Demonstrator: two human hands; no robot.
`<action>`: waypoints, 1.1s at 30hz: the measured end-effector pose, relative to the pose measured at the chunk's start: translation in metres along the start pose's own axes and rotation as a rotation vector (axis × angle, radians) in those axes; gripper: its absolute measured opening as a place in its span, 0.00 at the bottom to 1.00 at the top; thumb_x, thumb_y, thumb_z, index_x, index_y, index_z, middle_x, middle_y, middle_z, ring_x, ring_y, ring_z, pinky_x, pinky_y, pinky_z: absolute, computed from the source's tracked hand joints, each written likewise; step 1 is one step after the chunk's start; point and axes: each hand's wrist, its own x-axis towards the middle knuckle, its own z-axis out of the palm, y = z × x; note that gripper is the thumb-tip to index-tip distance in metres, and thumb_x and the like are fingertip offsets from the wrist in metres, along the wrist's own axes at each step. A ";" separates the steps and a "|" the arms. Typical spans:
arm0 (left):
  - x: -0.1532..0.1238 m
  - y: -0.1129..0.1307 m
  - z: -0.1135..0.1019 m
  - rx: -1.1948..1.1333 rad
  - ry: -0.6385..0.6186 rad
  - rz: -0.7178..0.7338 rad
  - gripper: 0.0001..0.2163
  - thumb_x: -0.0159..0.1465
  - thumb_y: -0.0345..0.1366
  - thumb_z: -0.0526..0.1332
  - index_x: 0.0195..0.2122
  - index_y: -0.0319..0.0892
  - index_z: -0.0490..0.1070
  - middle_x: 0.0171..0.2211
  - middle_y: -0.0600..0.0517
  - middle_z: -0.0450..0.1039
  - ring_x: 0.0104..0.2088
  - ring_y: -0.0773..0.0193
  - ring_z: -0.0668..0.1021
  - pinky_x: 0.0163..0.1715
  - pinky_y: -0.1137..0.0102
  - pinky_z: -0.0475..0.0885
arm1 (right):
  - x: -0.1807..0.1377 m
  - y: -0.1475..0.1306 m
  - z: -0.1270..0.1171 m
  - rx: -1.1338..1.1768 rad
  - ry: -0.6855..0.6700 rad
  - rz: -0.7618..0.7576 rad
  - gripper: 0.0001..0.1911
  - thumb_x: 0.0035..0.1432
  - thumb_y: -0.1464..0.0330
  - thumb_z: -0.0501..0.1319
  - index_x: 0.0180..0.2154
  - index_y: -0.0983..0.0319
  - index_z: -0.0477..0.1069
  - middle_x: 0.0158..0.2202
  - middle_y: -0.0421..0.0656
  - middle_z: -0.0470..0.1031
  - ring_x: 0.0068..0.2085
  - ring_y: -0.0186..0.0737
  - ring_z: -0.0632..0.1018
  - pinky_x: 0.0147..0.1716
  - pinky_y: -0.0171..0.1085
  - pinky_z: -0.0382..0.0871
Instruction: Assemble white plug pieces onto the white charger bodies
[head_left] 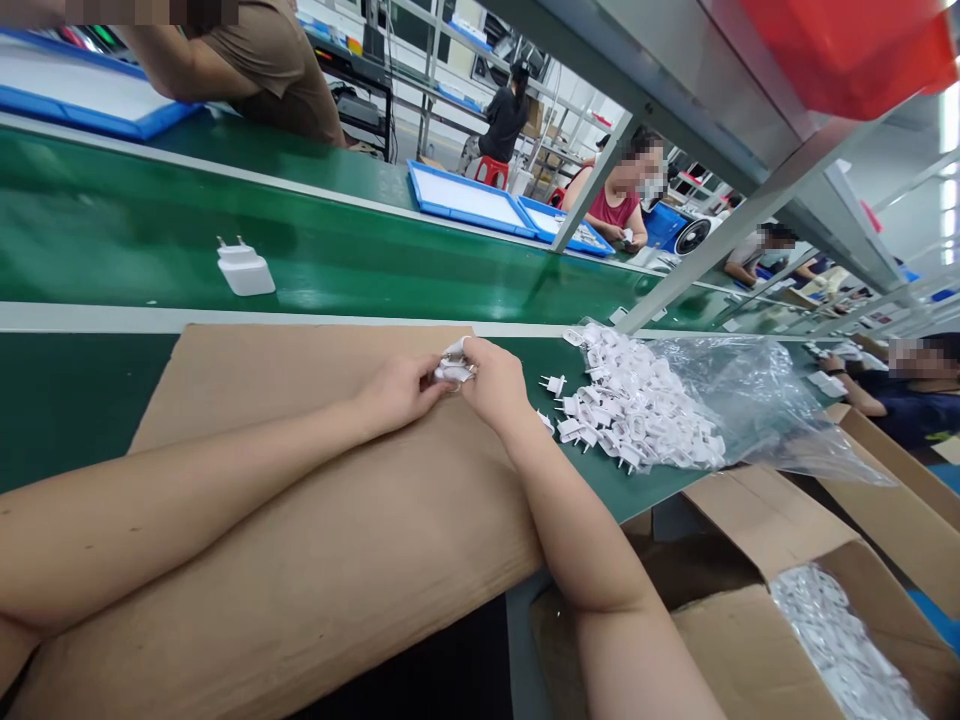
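Note:
My left hand (pixel 405 390) is closed, its thumb and fingers pinching a small white plug part (pixel 450 370) over the cardboard sheet (pixel 337 520). Closed on the same white piece from the other side is my right hand (pixel 496 378). Bits of metal show on the piece, but my fingers cover much of it, and I cannot make out whether it is one part or two together. To the right of my right hand lies a heap of white two-pin plug parts (pixel 637 400), with a loose plug part (pixel 553 385) beside it.
A white charger (pixel 246 268) lies on the green conveyor belt (pixel 337 260). Clear plastic bag (pixel 765 400) spreads behind the heap. An open carton (pixel 750 640) with bagged white parts stands lower right. Blue trays (pixel 472 205) and co-workers are across the belt; a metal post (pixel 667 270) slants upward.

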 end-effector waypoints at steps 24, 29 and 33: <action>0.084 -0.052 -0.065 0.358 0.585 -0.288 0.34 0.60 0.50 0.64 0.62 0.34 0.66 0.63 0.28 0.63 0.62 0.31 0.65 0.57 0.46 0.63 | 0.005 0.047 0.033 0.213 0.199 0.224 0.28 0.52 0.81 0.59 0.54 0.60 0.75 0.46 0.49 0.70 0.46 0.47 0.76 0.46 0.42 0.74; 0.054 -0.015 -0.005 -0.127 0.373 0.017 0.25 0.66 0.54 0.59 0.57 0.42 0.71 0.50 0.41 0.74 0.45 0.52 0.75 0.45 0.60 0.71 | 0.009 0.047 0.043 0.740 0.357 0.311 0.16 0.48 0.68 0.68 0.42 0.61 0.74 0.44 0.45 0.72 0.38 0.42 0.79 0.40 0.40 0.76; 0.036 -0.004 0.019 -0.430 0.066 -0.033 0.28 0.63 0.56 0.63 0.58 0.42 0.72 0.39 0.47 0.76 0.35 0.59 0.74 0.38 0.65 0.70 | 0.011 0.047 0.050 0.959 0.337 0.399 0.16 0.46 0.62 0.68 0.38 0.62 0.73 0.38 0.45 0.77 0.36 0.43 0.80 0.38 0.39 0.75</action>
